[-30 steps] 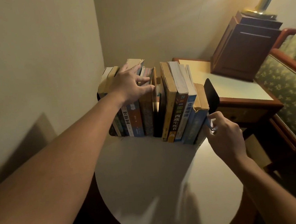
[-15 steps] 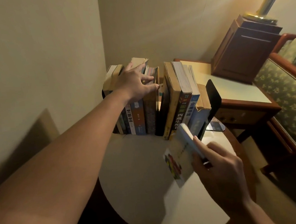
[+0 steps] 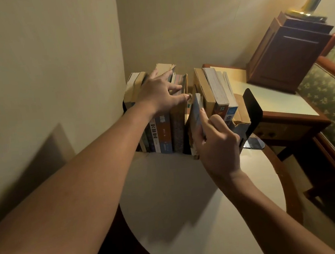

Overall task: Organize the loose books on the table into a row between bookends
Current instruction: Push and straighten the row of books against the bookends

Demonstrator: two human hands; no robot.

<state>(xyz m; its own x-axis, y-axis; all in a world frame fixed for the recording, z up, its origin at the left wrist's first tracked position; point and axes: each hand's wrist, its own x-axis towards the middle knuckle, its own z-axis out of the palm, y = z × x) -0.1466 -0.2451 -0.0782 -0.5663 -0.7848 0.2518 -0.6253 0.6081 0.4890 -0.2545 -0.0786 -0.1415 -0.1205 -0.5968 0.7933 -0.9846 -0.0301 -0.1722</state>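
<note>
A row of upright books [image 3: 166, 135] stands at the far edge of the round white table [image 3: 169, 198], against the wall corner. My left hand [image 3: 159, 92] lies flat on top of the left group of books, fingers spread, pushing them leftward. My right hand [image 3: 215, 142] grips a thin pale book [image 3: 196, 113] held upright in the gap in the middle of the row. Right of the gap stand several more books [image 3: 216, 93], leaning on a black bookend [image 3: 252, 110]. A dark edge of the left bookend [image 3: 124, 108] shows behind the leftmost book.
A wooden side table [image 3: 279, 103] stands right behind the round table, with a dark wooden lamp base [image 3: 286, 54] on it. An armchair with green patterned upholstery [image 3: 332, 100] fills the right edge. Walls close in at left and behind.
My right hand picked up the thin book from near the right bookend, swung it over the table and brought it upright into the gap in the row. My left hand stayed on the left books.
</note>
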